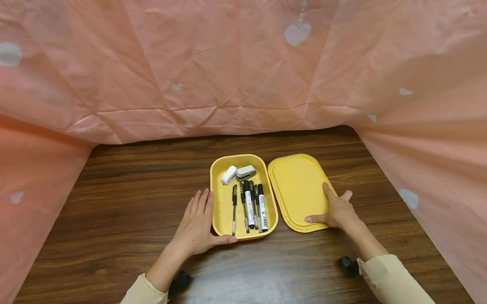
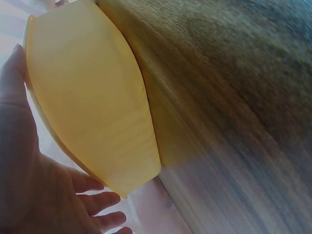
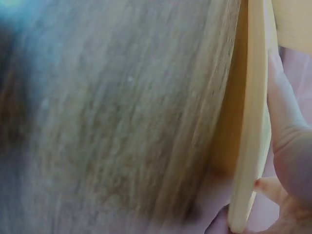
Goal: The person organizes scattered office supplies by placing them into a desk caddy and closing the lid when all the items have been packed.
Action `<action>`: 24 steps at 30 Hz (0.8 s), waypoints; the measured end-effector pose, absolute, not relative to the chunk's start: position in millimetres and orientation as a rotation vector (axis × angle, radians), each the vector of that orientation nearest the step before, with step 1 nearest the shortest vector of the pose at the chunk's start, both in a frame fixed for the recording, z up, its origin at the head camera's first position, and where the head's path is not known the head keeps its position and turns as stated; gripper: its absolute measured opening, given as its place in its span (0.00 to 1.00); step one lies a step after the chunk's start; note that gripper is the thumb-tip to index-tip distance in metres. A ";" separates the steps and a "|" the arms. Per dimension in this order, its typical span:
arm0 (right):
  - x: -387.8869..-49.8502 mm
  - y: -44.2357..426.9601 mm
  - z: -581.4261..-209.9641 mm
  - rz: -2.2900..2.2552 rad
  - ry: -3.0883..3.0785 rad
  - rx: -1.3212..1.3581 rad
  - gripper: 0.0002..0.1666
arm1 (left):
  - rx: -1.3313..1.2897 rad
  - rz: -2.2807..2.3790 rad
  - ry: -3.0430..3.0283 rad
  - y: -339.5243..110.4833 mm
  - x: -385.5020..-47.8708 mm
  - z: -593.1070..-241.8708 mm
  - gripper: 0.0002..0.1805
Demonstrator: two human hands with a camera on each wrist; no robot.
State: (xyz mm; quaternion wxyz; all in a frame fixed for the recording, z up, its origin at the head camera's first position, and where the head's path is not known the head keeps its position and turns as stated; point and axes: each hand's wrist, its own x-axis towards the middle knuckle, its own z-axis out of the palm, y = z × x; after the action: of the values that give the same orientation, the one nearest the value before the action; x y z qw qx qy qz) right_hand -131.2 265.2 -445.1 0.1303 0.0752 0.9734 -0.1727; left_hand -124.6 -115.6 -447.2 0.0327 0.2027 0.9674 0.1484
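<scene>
A yellow plastic box, uncovered, stands on the table in the head view. Inside lie two small white objects that look like mini staplers, black-and-white markers and several clear gel pens with black caps. My left hand rests against the box's near left corner, fingers straight along its side and thumb at the front rim. To the right of the box lies its yellow lid. My right hand holds the lid's right edge, thumb and a finger on top; the right wrist view shows another fingertip beyond the rim.
Dark wood-grain table surrounds the box and lid. A pink curtain with white hearts hangs behind and along both sides. Dark wrist-worn devices show at both cream sleeves.
</scene>
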 end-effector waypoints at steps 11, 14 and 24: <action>-119.3 256.6 -438.1 -0.553 2.979 0.151 0.84 | 0.631 0.461 2.975 -115.9 -124.8 -446.1 0.75; -118.0 255.6 -438.0 -0.565 2.996 0.135 0.87 | 0.636 0.454 2.975 -116.3 -125.0 -445.9 0.75; -114.7 249.0 -427.4 -0.608 3.087 0.149 0.85 | 0.641 0.466 2.980 -116.7 -124.4 -448.3 0.75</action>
State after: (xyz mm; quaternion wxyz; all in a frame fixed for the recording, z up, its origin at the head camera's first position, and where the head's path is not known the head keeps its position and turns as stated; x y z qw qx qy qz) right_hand -114.7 249.0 -427.4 -0.0041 0.0472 0.9800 -0.1931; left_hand -124.4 -116.7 -448.3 0.0290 0.2078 0.9660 0.1511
